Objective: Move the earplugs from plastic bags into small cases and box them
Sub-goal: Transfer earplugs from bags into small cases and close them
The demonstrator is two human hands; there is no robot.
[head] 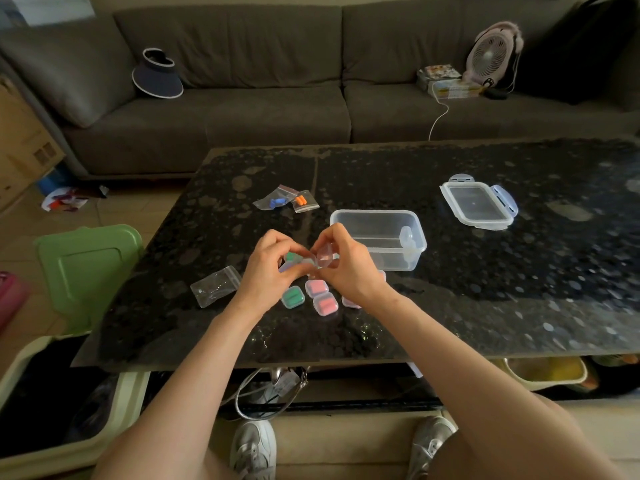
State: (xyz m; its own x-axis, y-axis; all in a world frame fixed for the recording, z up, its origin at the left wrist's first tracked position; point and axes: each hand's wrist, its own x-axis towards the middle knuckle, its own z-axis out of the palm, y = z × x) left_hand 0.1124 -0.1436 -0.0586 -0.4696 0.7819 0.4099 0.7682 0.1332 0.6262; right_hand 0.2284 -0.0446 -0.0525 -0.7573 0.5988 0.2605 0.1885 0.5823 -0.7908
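On a dark table [485,289], an emptied plastic bag [215,286] is laid at the left. Just right of it, a small clear case [323,257] is pinched by the left hand [268,271] and right hand [349,271], each grip closed on it, above filled cases [317,287]. The open box [379,237] and lid [479,204] are set farther right. Case closing seems in hand; a firm snap, then boxing, is called for.

Dark speckled table [485,306]: blue-plug bag [273,201] & orange-plug bag [304,202] side by side toward far-left corner, empty bag [215,286] nearer left edge. Filled cases, green [292,297] & pink [317,287], clustered mid-front. Clear box [377,212] just behind them at centre, lid [478,206] apart to its right.
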